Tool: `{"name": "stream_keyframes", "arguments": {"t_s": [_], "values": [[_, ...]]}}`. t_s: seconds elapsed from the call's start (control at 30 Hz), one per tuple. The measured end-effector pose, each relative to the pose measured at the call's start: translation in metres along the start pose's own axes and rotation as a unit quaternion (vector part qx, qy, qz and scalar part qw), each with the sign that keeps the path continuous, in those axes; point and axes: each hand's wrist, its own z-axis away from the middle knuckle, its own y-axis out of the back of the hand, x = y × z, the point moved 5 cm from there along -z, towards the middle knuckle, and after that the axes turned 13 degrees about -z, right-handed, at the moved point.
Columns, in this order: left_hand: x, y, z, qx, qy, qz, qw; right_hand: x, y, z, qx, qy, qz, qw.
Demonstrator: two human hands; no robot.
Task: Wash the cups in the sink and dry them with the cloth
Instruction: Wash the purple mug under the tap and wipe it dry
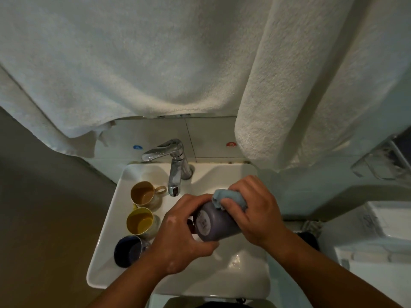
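Both hands work a grey mug over the white sink, one holding it, the other rubbing it with a blue cloth.

The left hand point(178, 236) is wrapped round the lower part of the grey mug point(213, 223), which lies tilted on its side above the sink point(244, 276). The right hand point(251, 210) clutches the blue cloth point(224, 197) bunched against the mug's upper end. Along the sink's left side three more cups sit in a row: a beige cup point(144, 194) nearest the chrome tap point(171, 165), a yellow cup point(140, 221) just behind it, and a dark blue cup point(129, 250) closest to the person. Pale towels point(133, 63) hang over the wall above the tap.
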Motion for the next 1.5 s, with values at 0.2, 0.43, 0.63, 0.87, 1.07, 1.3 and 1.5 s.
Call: {"name": "stream_keyframes", "arguments": {"t_s": [0.2, 0.43, 0.63, 0.87, 1.07, 1.3, 1.5], "values": [[-0.009, -0.015, -0.005, -0.074, 0.1, 0.101, 0.987, -0.003, -0.001, -0.001, 0.064, 0.052, 0.001, 0.997], [-0.017, -0.001, -0.006, -0.012, 0.105, 0.029, 0.994, -0.004, 0.0, 0.012, 0.009, 0.08, -0.038, 0.996], [-0.02, 0.001, -0.004, -0.011, 0.108, 0.047, 0.993, 0.017, 0.031, -0.003, 0.082, -0.164, -0.126, 0.975], [-0.01, -0.004, -0.006, 0.002, 0.084, 0.054, 0.995, -0.036, -0.007, -0.003, -0.097, -0.05, -0.07, 0.992], [-0.007, 0.005, 0.0, 0.018, 0.082, 0.068, 0.994, 0.007, 0.017, 0.006, -0.004, -0.139, -0.089, 0.986], [-0.009, 0.003, 0.003, 0.023, 0.076, 0.052, 0.995, -0.006, 0.007, 0.01, -0.044, -0.088, -0.065, 0.993], [-0.006, -0.003, 0.002, 0.011, 0.083, 0.066, 0.994, -0.026, 0.0, 0.019, -0.06, -0.073, -0.057, 0.994]]}}
